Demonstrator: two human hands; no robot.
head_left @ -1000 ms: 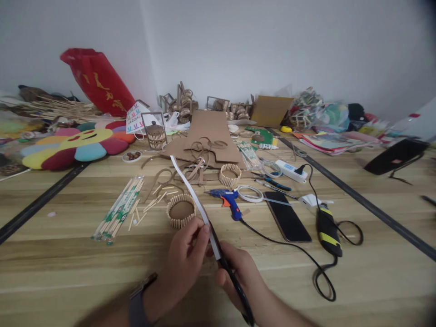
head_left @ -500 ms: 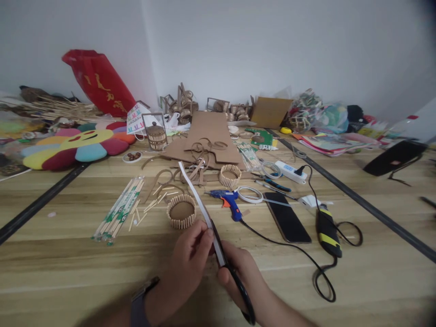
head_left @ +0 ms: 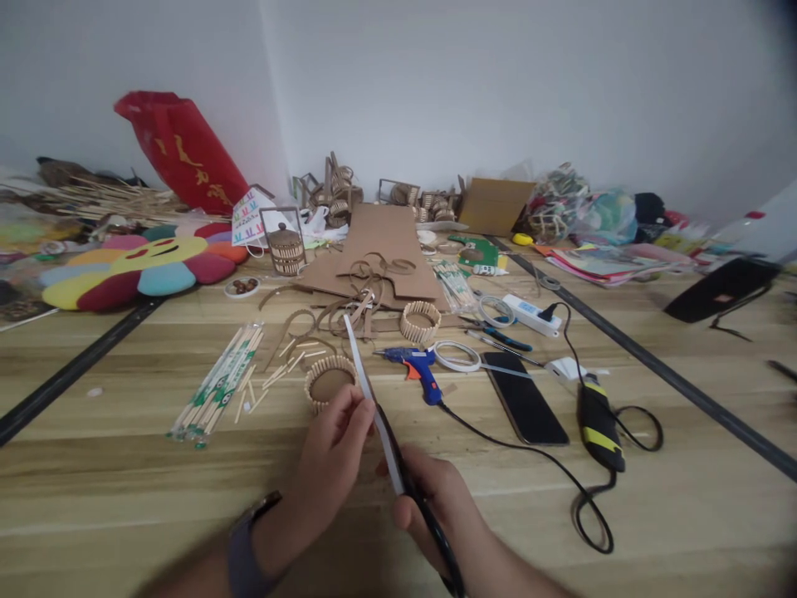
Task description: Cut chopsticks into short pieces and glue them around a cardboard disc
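My left hand (head_left: 336, 436) pinches a narrow strip (head_left: 356, 353), white on its face with a brownish edge, between thumb and fingers. The strip's far end points away over the table. In my right hand (head_left: 445, 507) is a pair of scissors with black handles (head_left: 441, 540). Their blades lie along the strip's near end, and I cannot make out how far apart they are. Just beyond my left hand stands a ring of short wooden sticks (head_left: 330, 382) around a brown base, partly covered by my fingers. A similar stick ring (head_left: 420, 322) sits farther back.
A blue glue gun (head_left: 427, 374) with a trailing cord, a roll of white tape (head_left: 457, 355) and a phone (head_left: 526, 399) lie to the right. Packaged sticks (head_left: 217, 382) and loose stick pieces lie left. Cardboard (head_left: 379, 241), brown strips and a flower cushion (head_left: 149, 262) are behind.
My left hand has shifted slightly left and up, and the strip's far end has swung right and nearer to me. My right hand has moved slightly left, still holding the scissors.
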